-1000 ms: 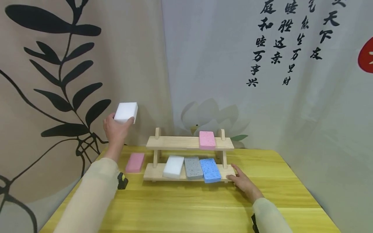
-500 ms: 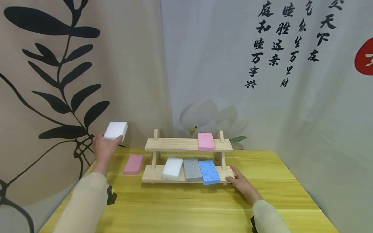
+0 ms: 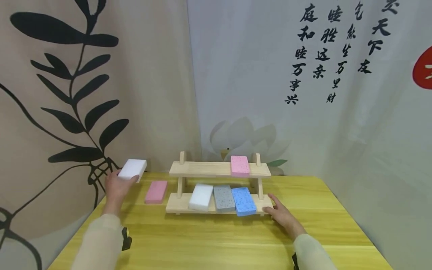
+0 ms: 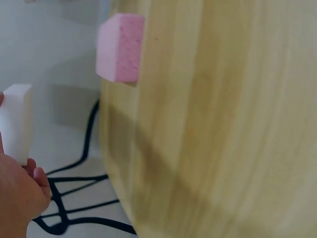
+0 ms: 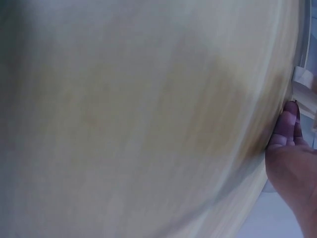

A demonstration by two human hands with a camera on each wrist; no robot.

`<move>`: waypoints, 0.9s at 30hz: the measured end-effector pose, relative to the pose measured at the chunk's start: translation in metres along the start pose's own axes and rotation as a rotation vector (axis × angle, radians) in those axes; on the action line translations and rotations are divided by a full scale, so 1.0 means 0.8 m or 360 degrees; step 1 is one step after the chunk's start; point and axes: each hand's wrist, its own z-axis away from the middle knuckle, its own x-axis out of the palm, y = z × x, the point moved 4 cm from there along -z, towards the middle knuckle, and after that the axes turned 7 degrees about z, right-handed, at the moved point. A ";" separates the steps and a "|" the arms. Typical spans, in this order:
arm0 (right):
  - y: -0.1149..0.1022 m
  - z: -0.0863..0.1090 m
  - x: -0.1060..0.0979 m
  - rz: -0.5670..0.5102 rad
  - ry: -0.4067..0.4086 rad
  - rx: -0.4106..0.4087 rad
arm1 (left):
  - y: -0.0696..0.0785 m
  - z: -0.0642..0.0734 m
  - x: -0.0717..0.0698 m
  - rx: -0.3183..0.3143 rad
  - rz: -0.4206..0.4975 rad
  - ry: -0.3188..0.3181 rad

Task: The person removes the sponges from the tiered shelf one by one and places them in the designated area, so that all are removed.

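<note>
Wooden two-tier rack (image 3: 192, 167): stands on the wood-grain table (image 3: 202, 242); the clock bearings here take its middle as centre, in the head view.
Left hand (image 3: 116, 190): at nine o'clock, fingers and thumb pinching a white sponge block by its sides.
Held white sponge block (image 3: 132, 169): just above nine o'clock, raised off the table and tilted.
Pink sponge on the table (image 3: 156, 192): lies flat at nine o'clock, between the left hand and the rack.
Right hand (image 3: 285, 218): at four o'clock, gripping the end of the lower board, thumb and index finger apart on it; the other fingers are too hidden to tell.
Lower board: white sponge (image 3: 201, 197) at eight o'clock, grey sponge (image 3: 224, 198) between five and six, blue sponge (image 3: 243, 201) at four, poking past the front edge.
Upper board: pink speckled sponge (image 3: 240, 166) between one and two o'clock.
Backdrop cloth (image 3: 158, 82): black leafy print (image 3: 72, 153) around ten o'clock, brush-style lettering (image 3: 305, 33) around one.
</note>
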 end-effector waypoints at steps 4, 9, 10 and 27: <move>0.003 0.002 0.003 -0.0005 -0.0009 0.0012 | -0.023 0.004 0.005 -0.0031 -0.0001 -0.0048; 0.005 0.001 0.007 -0.0008 -0.0002 -0.0004 | -0.045 0.008 0.010 -0.0005 -0.0009 -0.0060; 0.005 0.000 0.007 -0.0012 -0.0002 -0.0007 | -0.049 0.009 0.012 0.0002 -0.0006 -0.0064; 0.003 -0.003 0.003 0.0020 0.0036 -0.0005 | -0.087 0.026 0.027 -0.0139 0.0047 -0.0136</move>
